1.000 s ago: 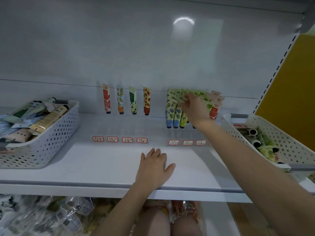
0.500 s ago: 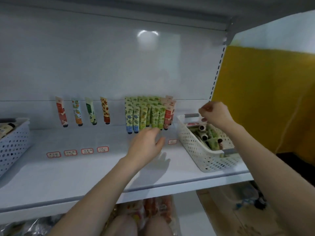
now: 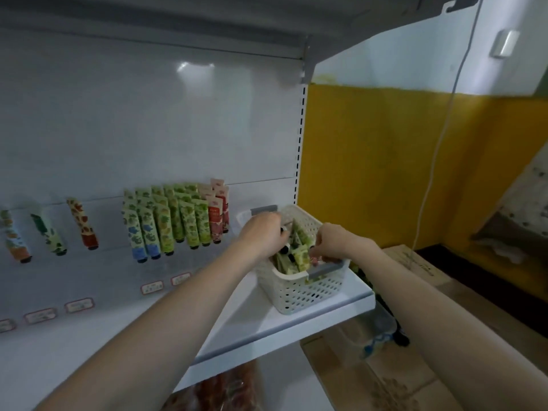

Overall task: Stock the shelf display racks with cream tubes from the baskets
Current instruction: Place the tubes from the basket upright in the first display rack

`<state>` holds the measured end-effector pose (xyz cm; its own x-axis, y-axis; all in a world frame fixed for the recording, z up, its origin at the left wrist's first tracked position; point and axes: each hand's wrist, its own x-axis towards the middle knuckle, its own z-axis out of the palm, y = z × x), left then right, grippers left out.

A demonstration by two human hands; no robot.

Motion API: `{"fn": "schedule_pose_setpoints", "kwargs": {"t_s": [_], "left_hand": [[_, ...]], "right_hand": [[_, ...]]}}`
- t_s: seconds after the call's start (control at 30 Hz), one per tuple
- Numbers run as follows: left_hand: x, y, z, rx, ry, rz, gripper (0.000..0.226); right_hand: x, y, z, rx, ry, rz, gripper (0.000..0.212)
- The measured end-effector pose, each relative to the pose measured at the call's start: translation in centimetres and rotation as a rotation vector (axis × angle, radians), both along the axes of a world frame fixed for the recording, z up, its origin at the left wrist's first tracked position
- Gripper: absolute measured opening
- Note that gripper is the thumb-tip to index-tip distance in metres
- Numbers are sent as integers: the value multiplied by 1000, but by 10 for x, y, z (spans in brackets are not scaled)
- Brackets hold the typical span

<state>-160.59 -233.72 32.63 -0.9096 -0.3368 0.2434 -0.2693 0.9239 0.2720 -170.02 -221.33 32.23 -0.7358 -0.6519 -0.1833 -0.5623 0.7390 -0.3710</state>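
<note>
A white perforated basket point(image 3: 299, 296) stands at the right end of the shelf, with green cream tubes point(image 3: 298, 258) with dark caps inside it. Both my hands are down in it. My left hand point(image 3: 262, 235) curls over the tubes at the far side, its fingertips hidden. At the near side, by the grey handle, my right hand point(image 3: 335, 243) pinches a green tube. Left of the basket, the display rack point(image 3: 178, 221) holds rows of green, blue-tipped and pink tubes. Three single tubes point(image 3: 84, 229) stand further left.
Price labels point(image 3: 151, 287) line the white shelf point(image 3: 267, 327) in front of the racks. Another shelf board hangs overhead. Cardboard boxes point(image 3: 415, 268) and a yellow wall lie to the right. Packaged goods show on the shelf below.
My view has swung right and the left basket is out of sight. My right hand left the rack and went into the right basket; my left hand lifted off the shelf and joined it there.
</note>
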Motion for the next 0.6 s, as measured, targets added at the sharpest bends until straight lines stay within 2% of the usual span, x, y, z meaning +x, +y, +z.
{"fn": "schedule_pose_setpoints", "kwargs": {"t_s": [0.07, 0.17, 0.37, 0.47, 0.6], "left_hand": [[-20, 0, -3, 12, -41, -7, 20], [-49, -1, -12, 22, -101, -6, 24], [-84, -15, -26, -15, -387, -45, 9], [-90, -23, -24, -43, -447, -37, 22], [-92, -28, -33, -101, -464, 23, 45]], "right_hand": [[-6, -7, -7, 37, -39, 26, 22], [-12, -14, -14, 69, -77, 70, 9], [-26, -20, -27, 132, -102, 122, 33], [-32, -22, -30, 148, -128, 129, 37], [-35, -22, -31, 141, -153, 122, 27]]}}
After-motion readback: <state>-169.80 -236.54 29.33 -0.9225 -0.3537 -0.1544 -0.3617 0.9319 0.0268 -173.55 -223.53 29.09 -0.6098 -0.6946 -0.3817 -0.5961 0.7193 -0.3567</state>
